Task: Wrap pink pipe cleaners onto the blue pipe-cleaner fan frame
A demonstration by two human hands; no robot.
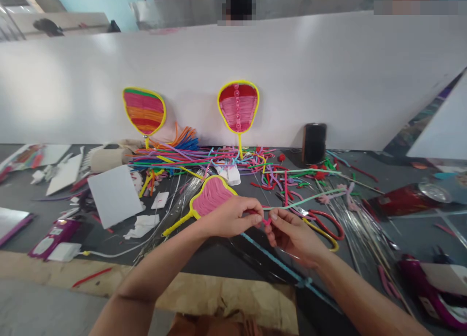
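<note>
My left hand (233, 217) and my right hand (297, 236) meet over the dark table, both with fingers pinched. Between their fingertips is a short bent piece of bright pink pipe cleaner (267, 222). Part of it is hidden by the fingers. Just behind my left hand lies a fan-shaped piece (215, 195) with a pink filling, a yellow rim and a yellow handle. A light-blue pipe-cleaner stem (273, 258) runs diagonally below my hands. Close to my right hand are scissors (326, 226) with red and yellow handles.
Two finished-looking fans, one striped (145, 111) and one red and pink (239, 107), stand against the white partition (292, 83). Loose pipe cleaners (182, 153) cover the table's back. A phone (314, 142), a red can (412, 198) and purple glue guns (434, 290) also lie about.
</note>
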